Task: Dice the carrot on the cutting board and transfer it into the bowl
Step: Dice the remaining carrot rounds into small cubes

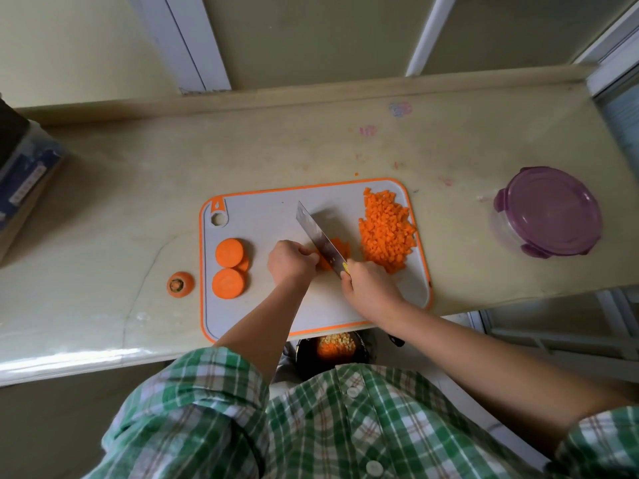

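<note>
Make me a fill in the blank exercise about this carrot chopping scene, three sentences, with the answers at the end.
1. The pile of diced carrot lies at the ____ end of the cutting board.
2. The round container's lid is ____.
3. The left hand holds a carrot piece while the right hand grips the ____.
Missing words: right; purple; knife.
</note>
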`<move>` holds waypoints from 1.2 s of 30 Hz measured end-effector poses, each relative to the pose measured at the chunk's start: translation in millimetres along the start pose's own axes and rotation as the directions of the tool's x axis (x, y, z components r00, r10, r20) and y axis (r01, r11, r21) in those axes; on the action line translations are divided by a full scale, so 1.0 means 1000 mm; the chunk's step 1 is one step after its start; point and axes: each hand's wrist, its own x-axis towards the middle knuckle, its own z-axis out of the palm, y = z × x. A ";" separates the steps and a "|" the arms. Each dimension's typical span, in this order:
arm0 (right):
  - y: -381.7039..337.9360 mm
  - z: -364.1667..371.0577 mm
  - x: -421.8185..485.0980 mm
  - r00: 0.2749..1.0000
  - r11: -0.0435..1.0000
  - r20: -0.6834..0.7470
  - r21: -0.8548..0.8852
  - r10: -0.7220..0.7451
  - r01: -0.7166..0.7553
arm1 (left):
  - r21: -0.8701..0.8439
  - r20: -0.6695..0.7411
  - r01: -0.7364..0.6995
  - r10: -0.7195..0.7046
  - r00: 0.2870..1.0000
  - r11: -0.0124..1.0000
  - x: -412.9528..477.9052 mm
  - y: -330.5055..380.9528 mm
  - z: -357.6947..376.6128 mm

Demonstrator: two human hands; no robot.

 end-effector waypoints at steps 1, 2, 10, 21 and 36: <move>0.000 0.001 0.001 1.000 1.000 0.005 0.005 0.000 0.000 | -0.004 0.001 0.001 -0.001 1.000 1.000 0.001 0.000 0.000; -0.001 0.001 0.001 1.000 1.000 0.011 0.002 0.001 -0.001 | -0.004 0.003 0.004 -0.004 1.000 1.000 0.002 -0.001 0.000; -0.005 0.002 0.000 1.000 0.999 0.010 -0.052 0.006 -0.005 | -0.011 0.016 0.033 -0.032 0.999 0.999 0.004 0.002 -0.001; -0.008 0.003 0.003 0.999 0.999 0.029 -0.051 0.019 -0.018 | -0.056 0.018 0.037 -0.036 0.999 0.998 0.002 0.002 -0.002; 0.009 0.011 0.005 0.996 0.998 -0.083 0.059 -0.009 0.014 | 0.015 0.011 -0.001 0.001 1.000 1.000 -0.001 0.000 -0.003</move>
